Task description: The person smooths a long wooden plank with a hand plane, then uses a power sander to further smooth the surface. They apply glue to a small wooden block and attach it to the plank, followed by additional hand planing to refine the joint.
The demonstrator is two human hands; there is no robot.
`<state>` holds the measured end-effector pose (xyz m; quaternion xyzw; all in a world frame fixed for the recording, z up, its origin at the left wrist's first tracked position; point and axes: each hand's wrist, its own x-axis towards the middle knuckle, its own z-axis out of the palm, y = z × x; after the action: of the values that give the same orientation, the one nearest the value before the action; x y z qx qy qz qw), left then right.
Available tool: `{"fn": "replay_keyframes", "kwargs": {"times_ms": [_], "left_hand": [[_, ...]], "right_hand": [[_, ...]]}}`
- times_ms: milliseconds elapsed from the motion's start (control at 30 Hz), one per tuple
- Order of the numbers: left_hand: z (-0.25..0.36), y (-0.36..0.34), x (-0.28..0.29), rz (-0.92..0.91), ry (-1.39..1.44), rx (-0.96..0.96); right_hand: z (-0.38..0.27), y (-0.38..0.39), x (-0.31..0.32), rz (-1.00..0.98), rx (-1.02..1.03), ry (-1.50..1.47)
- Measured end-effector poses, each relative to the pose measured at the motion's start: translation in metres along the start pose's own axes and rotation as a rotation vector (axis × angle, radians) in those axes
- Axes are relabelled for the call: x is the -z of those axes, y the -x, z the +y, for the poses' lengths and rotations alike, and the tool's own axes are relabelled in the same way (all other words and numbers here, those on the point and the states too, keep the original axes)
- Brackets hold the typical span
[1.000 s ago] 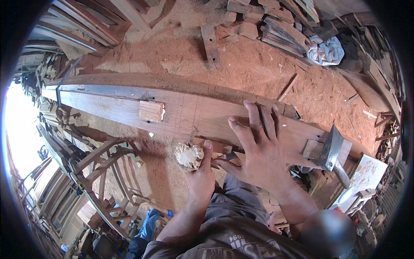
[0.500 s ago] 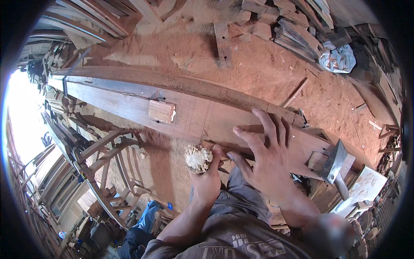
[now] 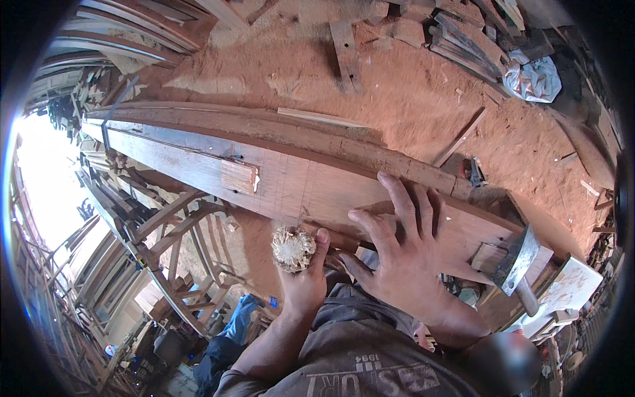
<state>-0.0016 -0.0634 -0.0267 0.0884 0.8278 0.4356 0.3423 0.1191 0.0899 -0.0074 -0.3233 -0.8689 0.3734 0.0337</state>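
Note:
My left hand [image 3: 303, 278] is closed around an upright handle with a frayed, pale top [image 3: 293, 248], at the near edge of a long tapering wooden plank [image 3: 178, 162]. Beside it, my right hand [image 3: 403, 251] lies over the plank with fingers spread and bent, fingertips on the wood, the thumb toward the handle. What is beneath the thumb is mostly hidden. A small wood block [image 3: 239, 175] is on the plank to the left. At the right end rests a hammer-like tool [image 3: 519, 261] with a broad metal head, next to another small block [image 3: 488, 258].
Stacked boards [image 3: 126, 36] and offcuts [image 3: 463, 49] surround the sawdust-covered ground [image 3: 403, 86]. A white sack [image 3: 531, 81] lies at the upper right. Wooden trestles [image 3: 165, 235] stand left, a white board [image 3: 562, 294] lower right. Blue cloth [image 3: 239, 317] and a blurred round shape [image 3: 506, 364] are near my body.
The view has shifted slightly. My left hand keeps hold of the frayed handle, and my right hand remains spread on the plank with only small finger movements.

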Motion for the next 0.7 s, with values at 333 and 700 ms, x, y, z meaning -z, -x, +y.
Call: {"fn": "replay_keyframes", "kwargs": {"times_ms": [333,700], "left_hand": [[0.009,-0.002,-0.001,-0.037,0.27,0.283],[-0.002,-0.008,-0.004,-0.076,0.519,0.168]], "right_hand": [[0.001,0.004,-0.004,0.092,0.057,0.032],[0.0,0.013,-0.017,0.182,0.136,0.143]]}}
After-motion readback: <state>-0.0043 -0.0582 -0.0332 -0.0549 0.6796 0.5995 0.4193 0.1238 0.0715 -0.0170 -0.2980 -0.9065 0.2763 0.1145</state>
